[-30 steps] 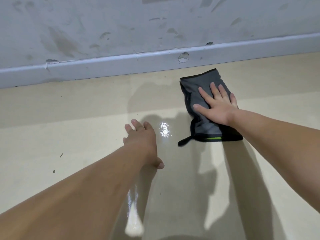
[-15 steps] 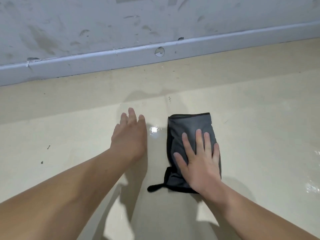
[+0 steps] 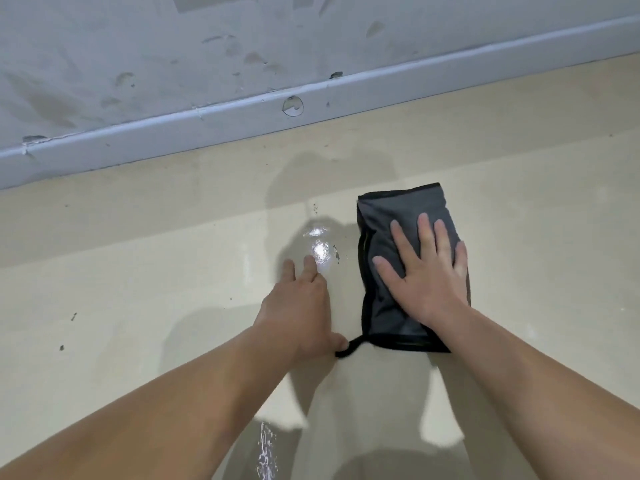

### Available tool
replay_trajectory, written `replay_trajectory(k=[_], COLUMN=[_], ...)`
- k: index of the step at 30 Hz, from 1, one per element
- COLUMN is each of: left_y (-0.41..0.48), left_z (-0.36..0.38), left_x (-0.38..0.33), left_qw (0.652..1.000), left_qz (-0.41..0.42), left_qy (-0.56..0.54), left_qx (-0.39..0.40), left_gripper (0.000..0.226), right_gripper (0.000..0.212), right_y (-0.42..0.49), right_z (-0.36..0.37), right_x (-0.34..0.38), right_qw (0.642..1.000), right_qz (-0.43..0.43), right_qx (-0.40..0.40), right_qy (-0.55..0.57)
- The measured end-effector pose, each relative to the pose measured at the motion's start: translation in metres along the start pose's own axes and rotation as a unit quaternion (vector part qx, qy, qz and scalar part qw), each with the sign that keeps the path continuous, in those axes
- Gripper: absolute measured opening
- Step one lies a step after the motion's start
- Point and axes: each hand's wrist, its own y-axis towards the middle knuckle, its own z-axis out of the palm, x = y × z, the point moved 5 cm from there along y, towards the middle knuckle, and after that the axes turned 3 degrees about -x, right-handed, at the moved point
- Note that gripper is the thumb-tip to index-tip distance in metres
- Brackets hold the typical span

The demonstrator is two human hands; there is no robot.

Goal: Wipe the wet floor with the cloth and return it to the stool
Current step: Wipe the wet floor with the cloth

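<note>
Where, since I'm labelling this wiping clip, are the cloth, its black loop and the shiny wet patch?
cloth (image 3: 398, 209): head view, bare grey fabric near its far edge.
black loop (image 3: 353, 348): head view, middle of the strap.
wet patch (image 3: 320, 252): head view, its brightest glare.

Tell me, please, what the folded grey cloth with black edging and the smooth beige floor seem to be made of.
Folded grey cloth with black edging: soft matte textile, probably microfibre. It lies limp in folds, with a sewn border and a loop.
Smooth beige floor: hard, even surface, perhaps vinyl or coated tile; the look leaves this open. The wet patch reflects light sharply.
</note>
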Motion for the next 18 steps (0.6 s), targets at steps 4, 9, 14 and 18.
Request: replay_trajectory(k=[4,9,14,18], left_y=[0.001,0.0,-0.003,-0.002], left_z=[-0.011,-0.016,-0.013,0.013], left_x=[-0.003,0.001,0.0,-0.001], left_qw=[1.0,0.995,0.993,0.997], left_qz=[0.008,-0.006,0.011,-0.026], left_qy=[-0.019,-0.069,0.004,-0.002], left_qx=[0.008,0.074,0.116,0.074], left_gripper=[0.106,0.12,0.143,0.152], right_gripper=[0.071,0.075,0.078,0.08], right_y=[0.002,0.013,0.016,0.043], right_z=[-0.004,-0.005,-0.012,-0.017], right_x=[0.003,0.0,0.002,0.004], right_qw=[1.0,0.989,0.98,0.985], right_qz=[-0.01,-0.011,-0.005,-0.003], right_qx=[-0.018,0.145,0.197,0.171], right_qy=[0.001,0.0,-0.018,-0.023])
